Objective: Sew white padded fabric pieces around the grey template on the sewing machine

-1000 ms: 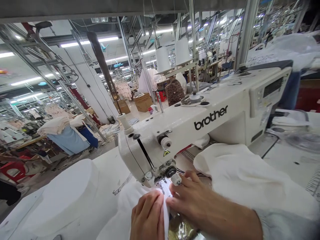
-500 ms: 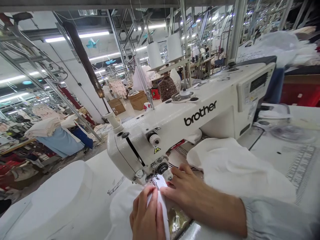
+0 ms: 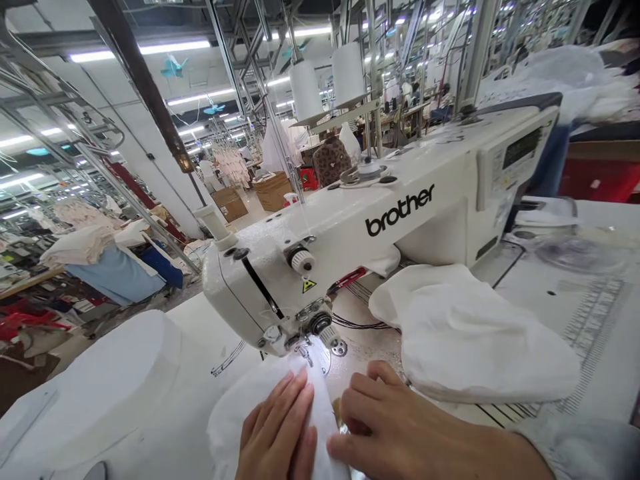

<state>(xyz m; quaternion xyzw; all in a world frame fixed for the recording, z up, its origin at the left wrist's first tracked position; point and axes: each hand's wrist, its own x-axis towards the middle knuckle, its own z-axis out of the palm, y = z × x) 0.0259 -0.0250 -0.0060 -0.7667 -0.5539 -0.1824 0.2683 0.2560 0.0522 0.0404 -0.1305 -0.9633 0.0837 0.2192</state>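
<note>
The left hand (image 3: 277,433) lies flat, fingers straight and together, palm down on a soft, thin white piece of fabric (image 3: 240,427) that spreads in loose folds under and to the left of it. The right hand (image 3: 395,430) rests just beside it on the right, its fingers curled and its fingertips (image 3: 345,419) pressing a narrow strip of the same cloth; the two hands sit close together with only that raised fold between them, neither one closed around anything. Just ahead of the fingertips the cloth runs in under the small metal presser foot (image 3: 306,352) of a glossy off-white industrial sewing machine (image 3: 350,233), whose long smooth arm stretches away to the right of the hands and bears the black lowercase word "brother". On the machine's head, above the hands, sit a ribbed white dial, a small yellow triangular warning sticker (image 3: 309,286) and a chrome knurled knob (image 3: 333,338); a grey control panel with a dark display (image 3: 520,150) closes the far end, its small print too fine to read. To the right of the right hand lies a thick, rounded, folded bundle of white cloth (image 3: 465,333) on the pale, matte worktable (image 3: 565,300), which carries printed ruler markings near its right edge. Beyond the machine stand two white cone-shaped thread spools (image 3: 325,83) on a metal stand. Left of the left hand rises a smooth, rounded white stack of cloth pieces (image 3: 100,387).
</note>
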